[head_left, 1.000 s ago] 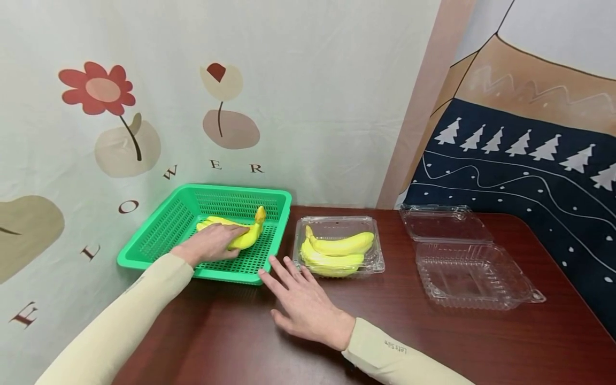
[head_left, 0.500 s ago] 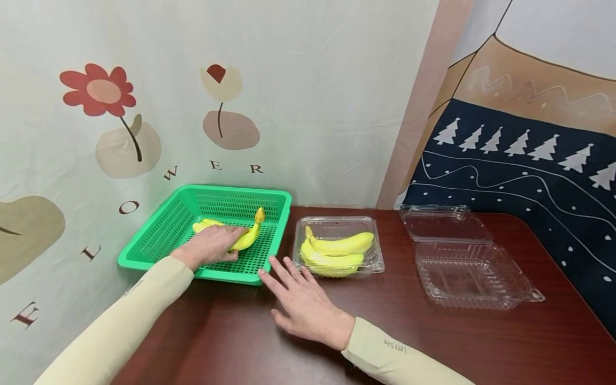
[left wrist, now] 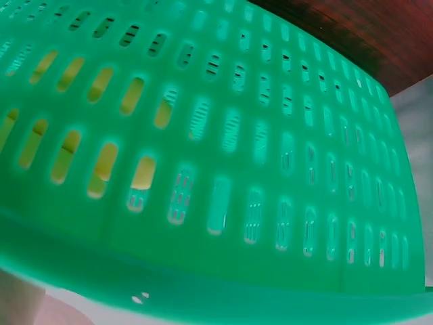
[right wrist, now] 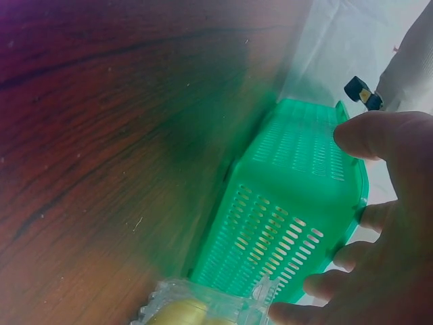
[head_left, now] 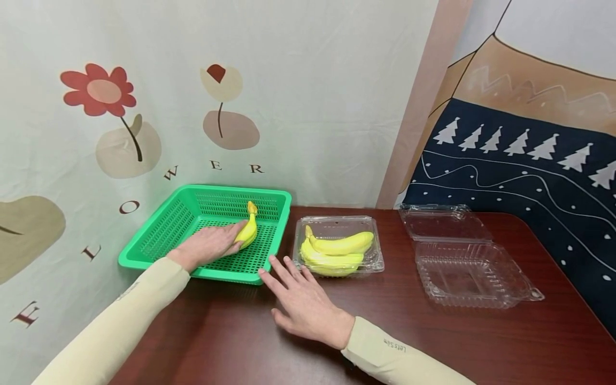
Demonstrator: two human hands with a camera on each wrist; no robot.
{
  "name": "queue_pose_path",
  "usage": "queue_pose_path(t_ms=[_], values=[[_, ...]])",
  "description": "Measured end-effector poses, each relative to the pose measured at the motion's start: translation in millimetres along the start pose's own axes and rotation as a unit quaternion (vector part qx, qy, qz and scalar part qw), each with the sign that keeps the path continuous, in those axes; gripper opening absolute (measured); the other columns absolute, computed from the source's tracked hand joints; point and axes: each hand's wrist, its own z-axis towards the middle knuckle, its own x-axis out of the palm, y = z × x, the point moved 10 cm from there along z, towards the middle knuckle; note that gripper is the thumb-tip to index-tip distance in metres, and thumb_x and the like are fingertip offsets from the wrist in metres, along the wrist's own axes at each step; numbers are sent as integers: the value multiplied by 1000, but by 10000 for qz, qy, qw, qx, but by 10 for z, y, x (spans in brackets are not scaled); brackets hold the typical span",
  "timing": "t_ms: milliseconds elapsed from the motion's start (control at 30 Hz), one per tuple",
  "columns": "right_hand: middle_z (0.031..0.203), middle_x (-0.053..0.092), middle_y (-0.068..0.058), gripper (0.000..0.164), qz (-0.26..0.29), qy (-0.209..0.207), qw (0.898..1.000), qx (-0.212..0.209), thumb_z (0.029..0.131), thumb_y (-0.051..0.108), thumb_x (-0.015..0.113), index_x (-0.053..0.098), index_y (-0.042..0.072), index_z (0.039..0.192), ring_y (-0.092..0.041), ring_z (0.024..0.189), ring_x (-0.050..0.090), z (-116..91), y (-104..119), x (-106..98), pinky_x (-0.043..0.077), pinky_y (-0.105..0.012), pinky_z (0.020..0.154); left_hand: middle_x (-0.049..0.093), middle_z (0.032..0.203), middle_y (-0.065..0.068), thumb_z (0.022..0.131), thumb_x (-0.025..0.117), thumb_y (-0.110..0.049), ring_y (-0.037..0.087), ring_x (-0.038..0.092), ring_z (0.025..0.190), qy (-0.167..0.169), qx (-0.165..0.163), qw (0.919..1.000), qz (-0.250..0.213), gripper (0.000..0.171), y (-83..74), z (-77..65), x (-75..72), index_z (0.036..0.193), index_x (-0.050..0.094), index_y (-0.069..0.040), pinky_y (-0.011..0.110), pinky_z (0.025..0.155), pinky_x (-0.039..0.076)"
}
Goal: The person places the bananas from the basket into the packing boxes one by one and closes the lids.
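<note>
My left hand (head_left: 209, 243) reaches down into the green plastic basket (head_left: 149, 230) and grips a yellow banana (head_left: 248, 230). The stem end points up toward the back wall of the basket, while the other end is hidden behind the hand. Yellow shows through the basket's slots in the left wrist view. My right hand (head_left: 308, 305) lies palm down with its fingers spread, fingertips right at the basket's front right corner. Just beyond those fingers stands a clear plastic clamshell box (head_left: 377, 264) with bananas (head_left: 341, 245) in it.
A second clear clamshell box (head_left: 476, 278) lies with its lid folded back on the right of the dark wooden table (head_left: 399, 331). A printed curtain (head_left: 327, 107) hangs right behind the table. The basket's back rim stands close to it.
My left hand has turned the banana in the basket, so the stem end has moved left and up. Yellow no longer shows left of the hand. The right hand stays in place.
</note>
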Motion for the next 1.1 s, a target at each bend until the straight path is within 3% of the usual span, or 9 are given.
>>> queue_pose_path(t_ms=[200,300,500,633,767,900,1100], values=[[171,22,-10,81,26,39,10000,42,95,38,70,30,21,164,-38,152,32,-20,-18,-3,40,-58,113,68,125,21,100,70,-31,31,70,91,357,-79,9992,-169,68,3,15,59,151,43,4,50,82,59],[171,21,-10,81,55,55,9999,71,95,37,70,30,21,164,-37,152,31,-27,-30,0,40,-58,113,69,120,18,92,78,-25,30,69,91,406,-76,9991,-46,65,-1,42,75,145,52,3,48,81,59],[171,23,-11,81,32,29,10000,80,95,37,70,30,21,164,-38,152,32,-41,-55,-8,41,-58,113,62,91,3,81,80,-15,17,54,68,254,-168,9995,74,41,14,83,38,116,61,-3,38,63,52],[171,23,-10,80,69,104,9999,108,96,39,69,31,23,164,-39,152,30,-46,-75,-31,40,-59,112,48,77,-3,79,78,-14,15,45,61,-19,-202,9998,62,33,28,70,-52,101,54,-8,34,57,45],[171,21,-8,78,153,245,9994,191,98,42,67,32,22,164,-39,154,26,-79,-112,-92,39,-60,113,44,74,-4,79,76,-12,15,43,59,-517,-127,9985,111,32,21,38,-210,102,54,-7,32,55,44],[172,20,-7,75,207,347,9987,297,100,46,64,32,22,164,-37,156,22,-146,-172,-184,35,-60,116,47,74,-3,81,77,-11,15,43,57,-934,-52,9954,189,38,-7,2,-385,112,57,-3,32,54,44],[172,19,-4,73,336,438,9976,412,101,53,59,35,22,163,-36,157,19,-298,-267,-331,31,-61,118,63,82,6,84,78,-13,19,53,62,-1314,-68,9911,223,52,-75,-48,-620,128,55,3,38,59,53]])
